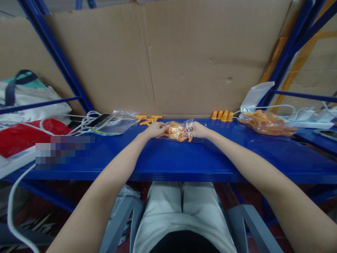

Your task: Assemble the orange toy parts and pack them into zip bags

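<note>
A clear plastic bag (179,130) with orange plastic pieces inside lies on the blue shelf top in front of me. My left hand (157,129) is closed at the bag's left end, its fingertips by an orange piece there. Pinching the right end of the bag is my right hand (198,130). Just behind my left hand lie several loose orange T-shaped pieces (147,119). Several orange cup-shaped pieces (222,115) stand in a group at the back, right of my right hand. What exactly the left fingertips grip is too small to make out.
At right lies another clear bag of orange pieces (265,123), near a white power strip (310,123) and cables. On the left are a phone (99,120), a flat clear bag (116,127), white cables and a red bag (28,135). Cardboard (184,59) walls the back between blue posts.
</note>
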Motion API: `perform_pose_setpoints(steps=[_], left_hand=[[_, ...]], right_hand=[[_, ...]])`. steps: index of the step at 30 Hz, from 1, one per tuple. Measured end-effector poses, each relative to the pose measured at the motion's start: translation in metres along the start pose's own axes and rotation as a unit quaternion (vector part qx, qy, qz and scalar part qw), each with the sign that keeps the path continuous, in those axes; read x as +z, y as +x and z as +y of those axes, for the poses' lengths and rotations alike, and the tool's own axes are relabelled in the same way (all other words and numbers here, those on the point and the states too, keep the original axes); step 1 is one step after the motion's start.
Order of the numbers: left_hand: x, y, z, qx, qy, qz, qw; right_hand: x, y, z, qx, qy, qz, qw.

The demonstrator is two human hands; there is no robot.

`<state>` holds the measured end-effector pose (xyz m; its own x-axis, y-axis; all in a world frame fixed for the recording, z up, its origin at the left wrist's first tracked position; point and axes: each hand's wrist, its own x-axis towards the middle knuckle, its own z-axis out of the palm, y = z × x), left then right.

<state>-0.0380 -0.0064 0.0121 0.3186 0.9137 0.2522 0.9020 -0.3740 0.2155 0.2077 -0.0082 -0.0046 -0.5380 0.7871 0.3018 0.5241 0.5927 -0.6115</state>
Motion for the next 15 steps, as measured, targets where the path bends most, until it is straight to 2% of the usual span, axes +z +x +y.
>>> perform_pose_setpoints(steps=[4,11,15], left_hand=[[0.002,-0.0006,-0.0003,0.012,-0.013,0.003,1.0],[0.0039,0.0015,-0.003,-0.003,-0.035,0.013,0.999],[0.0026,0.0022,-0.0012,-0.02,-0.033,0.012,0.999]], right_hand=[[0.001,-0.001,-0.0036,0.003,-0.019,0.018,1.0],[0.0028,-0.003,-0.0062,0.008,0.02,-0.009,1.0],[-0.0025,-0.001,-0.0078,0.002,-0.043,-0.004,0.999]])
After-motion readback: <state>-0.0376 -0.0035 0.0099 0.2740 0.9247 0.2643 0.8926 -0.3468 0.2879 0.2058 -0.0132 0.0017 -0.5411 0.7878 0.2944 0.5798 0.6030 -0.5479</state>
